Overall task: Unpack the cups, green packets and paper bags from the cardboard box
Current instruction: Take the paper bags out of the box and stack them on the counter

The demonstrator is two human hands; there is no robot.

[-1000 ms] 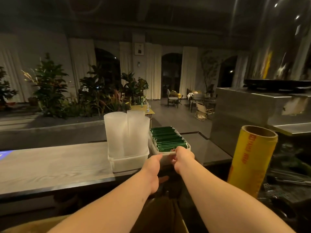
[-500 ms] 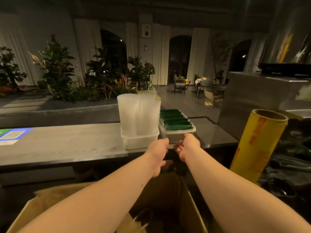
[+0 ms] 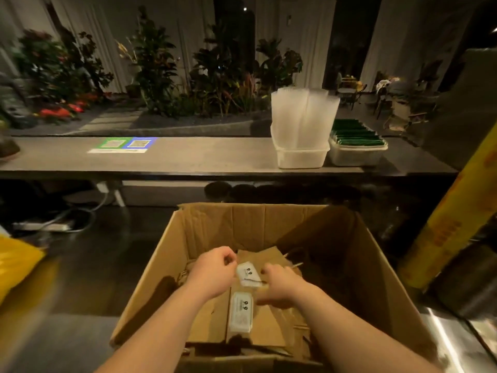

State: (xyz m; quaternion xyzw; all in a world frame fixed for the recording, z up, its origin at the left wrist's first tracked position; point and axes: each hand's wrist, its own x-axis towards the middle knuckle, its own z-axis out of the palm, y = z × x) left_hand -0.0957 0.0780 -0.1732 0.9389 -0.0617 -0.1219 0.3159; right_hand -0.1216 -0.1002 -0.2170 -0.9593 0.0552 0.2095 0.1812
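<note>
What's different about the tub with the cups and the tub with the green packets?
The cup tub holds clear cups standing upright in tall stacks; the packet tub holds green packets filed in a row. The cups rise high above the cup tub's rim; the packets barely clear the packet tub's rim. Both are pale plastic tubs, side by side on the counter.

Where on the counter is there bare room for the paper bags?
Free: the long stretch of counter between the QR-code sticker and the tub of cups. Crowded: the right end, where that tub and the tub of green packets stand side by side.
</note>
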